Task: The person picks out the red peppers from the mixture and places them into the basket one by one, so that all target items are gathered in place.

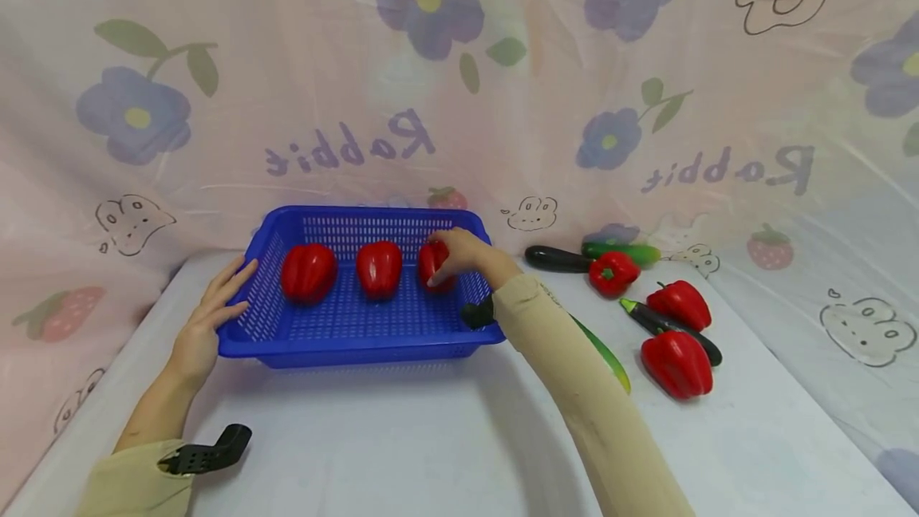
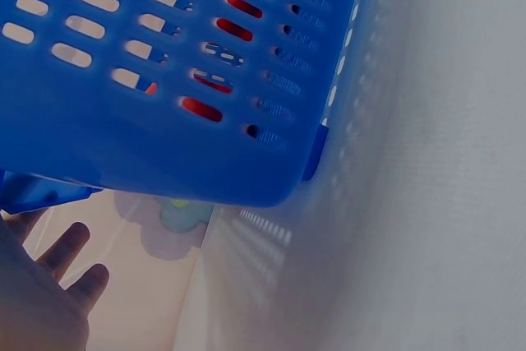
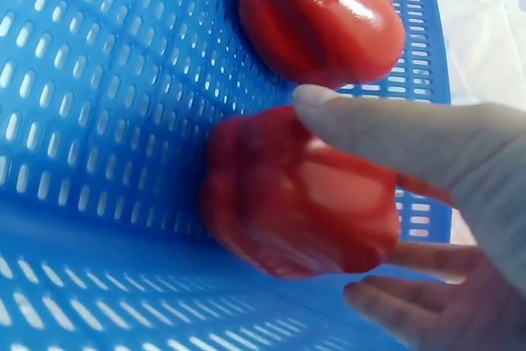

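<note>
Red peppers: six. Three in a row inside the one blue basket, three on the table at the person's right. Dark long vegetables: two. Green long vegetables: two, one partly behind the right sleeve. Right hand: thumb and fingers clamped on the rightmost basket pepper. Left hand: fingers apart and extended, at the basket's left rim. Surface: white-covered table. I see a pale pink curtain behind, printed with flowers, rabbits and strawberries.
</note>
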`<state>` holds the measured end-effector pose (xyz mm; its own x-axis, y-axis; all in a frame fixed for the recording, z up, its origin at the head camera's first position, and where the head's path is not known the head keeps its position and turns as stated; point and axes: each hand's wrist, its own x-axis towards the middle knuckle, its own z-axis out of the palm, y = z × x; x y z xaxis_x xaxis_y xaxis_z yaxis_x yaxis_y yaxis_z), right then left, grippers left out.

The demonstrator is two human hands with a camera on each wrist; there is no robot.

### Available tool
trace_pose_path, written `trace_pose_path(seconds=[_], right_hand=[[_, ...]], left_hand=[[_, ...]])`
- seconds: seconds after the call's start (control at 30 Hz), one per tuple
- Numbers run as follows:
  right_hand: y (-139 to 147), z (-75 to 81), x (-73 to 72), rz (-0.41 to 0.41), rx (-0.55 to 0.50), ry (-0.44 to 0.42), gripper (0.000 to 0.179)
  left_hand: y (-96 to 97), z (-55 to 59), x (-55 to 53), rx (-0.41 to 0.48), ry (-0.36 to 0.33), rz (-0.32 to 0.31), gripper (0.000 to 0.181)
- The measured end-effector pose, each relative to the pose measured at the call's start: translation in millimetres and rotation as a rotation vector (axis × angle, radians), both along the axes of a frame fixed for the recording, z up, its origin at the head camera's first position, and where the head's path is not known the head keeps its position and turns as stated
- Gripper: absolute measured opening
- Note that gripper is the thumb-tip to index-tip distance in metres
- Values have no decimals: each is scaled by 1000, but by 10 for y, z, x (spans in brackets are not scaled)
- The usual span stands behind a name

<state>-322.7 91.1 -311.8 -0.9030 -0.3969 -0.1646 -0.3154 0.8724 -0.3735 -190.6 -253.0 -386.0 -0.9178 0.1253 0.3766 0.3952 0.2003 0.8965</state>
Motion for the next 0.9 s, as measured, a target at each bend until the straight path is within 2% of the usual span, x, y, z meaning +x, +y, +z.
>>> trace_pose_path(seconds=[0.23, 0.37, 0.5, 0.6, 0.7, 0.9], right_hand=[[125, 70, 39, 41, 11, 34, 76], [170, 122, 77, 65, -5, 32, 73], [193, 175, 102, 104, -32, 77, 70], [239, 199, 117, 112, -72, 111, 68], [316, 212, 143, 92, -145, 91, 69], [537, 231, 207, 34, -272, 59, 70]], left_hand=[[32, 0, -32, -17, 6, -8, 50], [19, -27, 3, -19, 2, 5, 50], [-33, -52, 39, -23, 9, 26, 51], [-53, -57, 44, -43, 30, 37, 51], [-55, -56, 46, -72, 48, 42, 51], [-13, -23, -21, -34, 59, 0, 50]])
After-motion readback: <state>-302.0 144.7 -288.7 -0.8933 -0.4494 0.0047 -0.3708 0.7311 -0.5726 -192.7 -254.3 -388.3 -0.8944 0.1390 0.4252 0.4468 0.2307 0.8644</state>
